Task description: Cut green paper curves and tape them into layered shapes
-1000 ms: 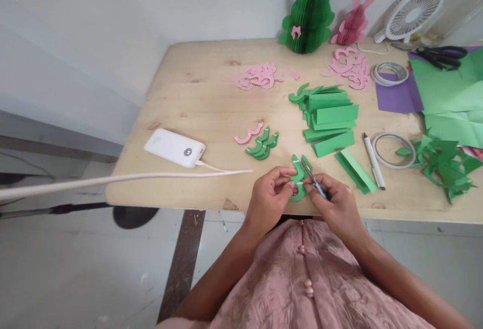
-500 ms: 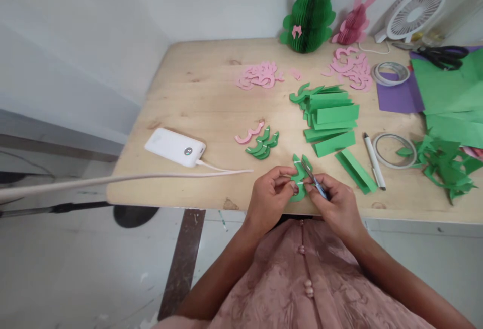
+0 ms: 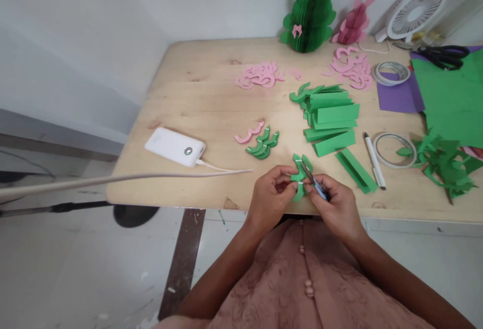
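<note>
Near the table's front edge, my left hand (image 3: 269, 195) pinches a wavy green paper cutout (image 3: 298, 175) with pale marks on it. My right hand (image 3: 337, 203) grips small scissors (image 3: 315, 180) with blue handles, their blades lying over the cutout's right side. Behind my left hand are several curved green pieces (image 3: 263, 144) and a curved pink piece (image 3: 249, 133). Folded green paper strips (image 3: 334, 117) lie behind my right hand, with one separate folded strip (image 3: 356, 170) nearer to it.
A white power bank (image 3: 175, 147) with a cable lies left. Right are a marker (image 3: 374, 160), a tape roll (image 3: 377, 153) and green scraps (image 3: 449, 165). Pink cutouts (image 3: 260, 75), a green paper rabbit (image 3: 309, 17), a pink one (image 3: 354, 22) and a fan (image 3: 415, 14) are at the back.
The green cutout has tilted slightly between my fingers, and my left thumb now lies flatter over its edge. The scissors have shifted very little.
</note>
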Demonstrator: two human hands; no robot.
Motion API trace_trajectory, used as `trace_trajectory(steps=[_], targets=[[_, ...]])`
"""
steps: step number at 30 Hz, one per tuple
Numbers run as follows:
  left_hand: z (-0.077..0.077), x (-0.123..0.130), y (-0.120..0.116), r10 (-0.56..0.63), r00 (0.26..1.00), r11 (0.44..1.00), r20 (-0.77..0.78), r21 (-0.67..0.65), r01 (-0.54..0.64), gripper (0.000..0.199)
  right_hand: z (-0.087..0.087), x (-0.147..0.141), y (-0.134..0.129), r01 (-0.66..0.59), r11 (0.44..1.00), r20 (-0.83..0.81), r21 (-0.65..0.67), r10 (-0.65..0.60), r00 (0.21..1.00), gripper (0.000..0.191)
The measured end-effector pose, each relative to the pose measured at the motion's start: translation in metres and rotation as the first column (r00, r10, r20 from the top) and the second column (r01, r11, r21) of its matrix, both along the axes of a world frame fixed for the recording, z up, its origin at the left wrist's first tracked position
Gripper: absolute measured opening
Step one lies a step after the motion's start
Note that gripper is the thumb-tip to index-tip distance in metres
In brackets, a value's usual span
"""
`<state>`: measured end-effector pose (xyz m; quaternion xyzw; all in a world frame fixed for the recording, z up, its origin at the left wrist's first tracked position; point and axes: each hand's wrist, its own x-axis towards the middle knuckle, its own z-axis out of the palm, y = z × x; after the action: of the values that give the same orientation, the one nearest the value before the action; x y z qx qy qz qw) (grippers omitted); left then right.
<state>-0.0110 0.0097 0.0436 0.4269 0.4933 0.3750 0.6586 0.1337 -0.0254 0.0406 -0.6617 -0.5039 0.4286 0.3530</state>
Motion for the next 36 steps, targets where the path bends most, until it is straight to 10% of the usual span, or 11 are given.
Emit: trace_trajectory(steps=[36], targets=[[0.0025,0.0029,-0.0005,0.028,0.999,1.0,0.018,-0.014,-0.028,0.017,0.0006,0.0022,0.0055,0.034,0.999,-0.084,-0.022,-0.035,0.996,0.016]])
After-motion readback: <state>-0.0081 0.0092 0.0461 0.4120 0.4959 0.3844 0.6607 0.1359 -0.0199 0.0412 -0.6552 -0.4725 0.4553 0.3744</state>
